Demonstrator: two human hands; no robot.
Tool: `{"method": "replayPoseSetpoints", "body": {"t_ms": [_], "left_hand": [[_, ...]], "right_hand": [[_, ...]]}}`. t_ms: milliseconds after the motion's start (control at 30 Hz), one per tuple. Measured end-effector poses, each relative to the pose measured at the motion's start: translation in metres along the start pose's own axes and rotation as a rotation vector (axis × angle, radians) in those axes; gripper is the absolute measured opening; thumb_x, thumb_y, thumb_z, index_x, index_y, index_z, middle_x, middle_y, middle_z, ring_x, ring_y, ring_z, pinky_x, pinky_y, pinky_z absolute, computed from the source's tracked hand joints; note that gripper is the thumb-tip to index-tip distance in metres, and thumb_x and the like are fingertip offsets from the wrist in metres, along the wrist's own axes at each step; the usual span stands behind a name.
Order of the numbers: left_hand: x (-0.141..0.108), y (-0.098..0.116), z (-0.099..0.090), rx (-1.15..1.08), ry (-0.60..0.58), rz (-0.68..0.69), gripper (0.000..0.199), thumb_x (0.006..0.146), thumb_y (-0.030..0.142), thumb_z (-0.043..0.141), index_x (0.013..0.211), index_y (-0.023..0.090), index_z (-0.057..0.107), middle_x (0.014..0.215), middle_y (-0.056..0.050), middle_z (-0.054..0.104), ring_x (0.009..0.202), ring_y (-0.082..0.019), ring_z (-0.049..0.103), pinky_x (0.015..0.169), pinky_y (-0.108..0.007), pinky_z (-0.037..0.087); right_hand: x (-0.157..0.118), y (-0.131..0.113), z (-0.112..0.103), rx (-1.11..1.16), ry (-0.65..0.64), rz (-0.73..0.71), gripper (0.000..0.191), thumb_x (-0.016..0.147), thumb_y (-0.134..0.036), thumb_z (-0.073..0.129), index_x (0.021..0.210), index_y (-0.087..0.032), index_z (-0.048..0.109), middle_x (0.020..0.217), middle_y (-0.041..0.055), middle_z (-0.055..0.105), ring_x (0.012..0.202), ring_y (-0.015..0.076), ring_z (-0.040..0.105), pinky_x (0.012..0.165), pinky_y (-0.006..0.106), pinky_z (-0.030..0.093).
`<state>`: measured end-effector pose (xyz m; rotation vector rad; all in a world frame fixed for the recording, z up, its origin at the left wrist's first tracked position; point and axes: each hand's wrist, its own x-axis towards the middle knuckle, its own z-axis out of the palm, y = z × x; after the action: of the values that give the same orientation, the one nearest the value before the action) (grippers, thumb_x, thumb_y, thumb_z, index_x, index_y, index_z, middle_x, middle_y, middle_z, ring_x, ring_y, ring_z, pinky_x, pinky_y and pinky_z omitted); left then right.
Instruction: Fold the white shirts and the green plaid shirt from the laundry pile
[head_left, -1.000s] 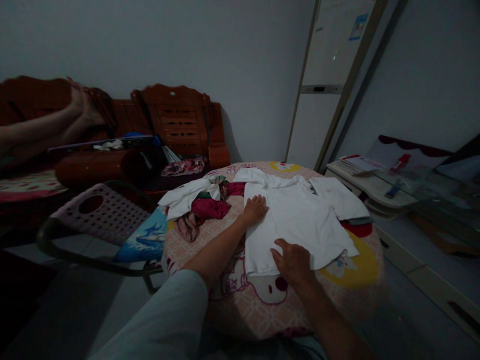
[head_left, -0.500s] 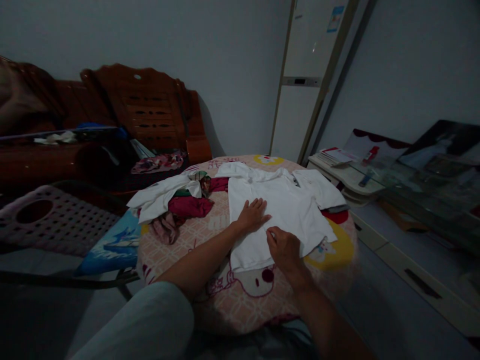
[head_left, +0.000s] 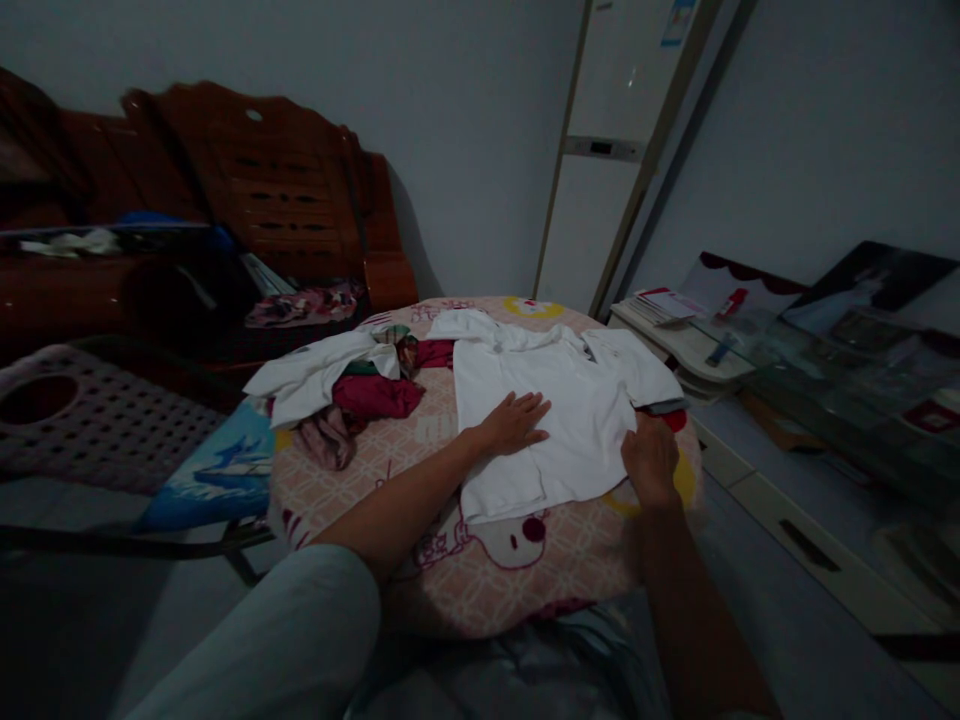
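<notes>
White shirt (head_left: 574,390) lay spread over patterned tablecloth (head_left: 450,590), hem toward wearer. Left hand (head_left: 516,422) rested palm down on shirt's middle, fingers extended, flat and loose. Right hand (head_left: 650,455) stood at shirt's right edge, fingers curled; could not tell whether fabric was pinched. More white cloth (head_left: 637,365) lay just beyond right hand. Crumpled clothes (head_left: 375,395) lay farther left, apart from both hands

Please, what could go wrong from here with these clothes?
The white garment could crease or bunch if the right hand, curled at its right edge, pulls while the left hand presses it. The clothes pile reaches the left edge of the table, so a bump might make some of it fall.
</notes>
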<state>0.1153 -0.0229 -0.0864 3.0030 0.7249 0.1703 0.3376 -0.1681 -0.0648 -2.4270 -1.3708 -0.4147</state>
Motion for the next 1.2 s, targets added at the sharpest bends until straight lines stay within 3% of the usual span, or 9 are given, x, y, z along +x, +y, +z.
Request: {"method": "replayPoseSetpoints", "body": {"t_ms": [100,167,267,433,533,633,767,900,1200], "left_hand": [[0.000,0.001,0.000,-0.021,-0.006,0.054,0.065,0.101,0.054,0.028,0.155,0.018,0.027,0.161,-0.015,0.028,0.148,-0.028,0.027,0.118,-0.049,0.021],[0.000,0.002,0.001,-0.038,0.001,0.061,0.063,0.101,0.053,0.028,0.154,0.019,0.029,0.160,-0.015,0.028,0.148,-0.029,0.028,0.118,-0.050,0.021],[0.002,-0.002,0.005,-0.088,0.042,0.059,0.061,0.100,0.052,0.035,0.151,0.019,0.035,0.158,-0.015,0.034,0.147,-0.028,0.031,0.118,-0.049,0.024],[0.006,-0.023,0.015,-0.256,0.185,0.049,0.055,0.097,0.046,0.049,0.142,0.015,0.047,0.154,-0.015,0.041,0.142,-0.022,0.040,0.115,-0.037,0.034],[0.005,-0.032,0.019,-0.330,0.237,0.054,0.050,0.095,0.042,0.052,0.138,0.017,0.052,0.152,-0.013,0.044,0.140,-0.022,0.043,0.114,-0.037,0.037],[0.003,-0.034,0.017,-0.374,0.241,0.071,0.047,0.094,0.039,0.055,0.135,0.017,0.055,0.151,-0.013,0.046,0.139,-0.024,0.045,0.114,-0.040,0.038],[0.000,-0.031,0.012,-0.412,0.235,0.077,0.046,0.092,0.035,0.059,0.134,0.017,0.056,0.151,-0.014,0.046,0.139,-0.025,0.045,0.114,-0.040,0.039],[0.000,-0.030,0.013,-0.412,0.229,0.052,0.046,0.091,0.034,0.061,0.134,0.017,0.056,0.150,-0.013,0.047,0.139,-0.023,0.045,0.114,-0.038,0.039],[0.002,-0.034,0.011,-0.455,0.236,0.053,0.043,0.092,0.036,0.060,0.129,0.014,0.060,0.149,-0.016,0.048,0.138,-0.023,0.046,0.115,-0.040,0.038]], "right_hand": [[-0.001,0.008,0.001,-0.035,-0.041,0.051,0.037,0.084,-0.011,0.046,0.114,-0.007,0.066,0.102,0.0213,0.066,0.098,0.0299,0.061,0.085,0.038,0.043],[0.000,0.006,-0.003,-0.005,0.021,0.030,0.040,0.082,-0.010,0.047,0.117,-0.005,0.065,0.104,0.0228,0.066,0.102,0.0315,0.060,0.088,0.041,0.043],[-0.002,-0.010,-0.014,0.230,0.063,-0.062,0.037,0.081,-0.016,0.051,0.113,-0.006,0.068,0.102,0.0208,0.068,0.099,0.0308,0.062,0.087,0.041,0.046],[-0.036,-0.058,-0.028,0.854,-0.403,-0.479,0.015,0.082,-0.023,0.060,0.083,-0.016,0.073,0.080,0.0061,0.072,0.072,0.0180,0.065,0.069,0.028,0.049],[-0.066,-0.080,-0.031,0.950,-0.497,-0.741,0.011,0.085,-0.019,0.063,0.080,-0.017,0.072,0.078,0.0041,0.069,0.072,0.0154,0.063,0.068,0.027,0.048],[-0.086,-0.091,-0.032,0.871,-0.428,-0.928,0.008,0.086,-0.015,0.065,0.084,-0.017,0.073,0.084,0.0065,0.067,0.083,0.0182,0.060,0.077,0.031,0.047],[-0.095,-0.102,-0.031,0.636,-0.328,-1.062,0.004,0.084,-0.016,0.069,0.087,-0.018,0.071,0.091,0.0074,0.064,0.090,0.0212,0.054,0.081,0.036,0.044],[-0.099,-0.115,-0.034,0.495,-0.276,-1.081,0.005,0.089,-0.020,0.065,0.089,-0.017,0.068,0.090,0.0073,0.061,0.089,0.0218,0.050,0.080,0.035,0.041],[-0.112,-0.146,-0.042,0.225,-0.200,-1.173,0.017,0.089,-0.010,0.052,0.100,-0.013,0.063,0.092,0.0126,0.059,0.087,0.0257,0.048,0.077,0.038,0.039]]}}
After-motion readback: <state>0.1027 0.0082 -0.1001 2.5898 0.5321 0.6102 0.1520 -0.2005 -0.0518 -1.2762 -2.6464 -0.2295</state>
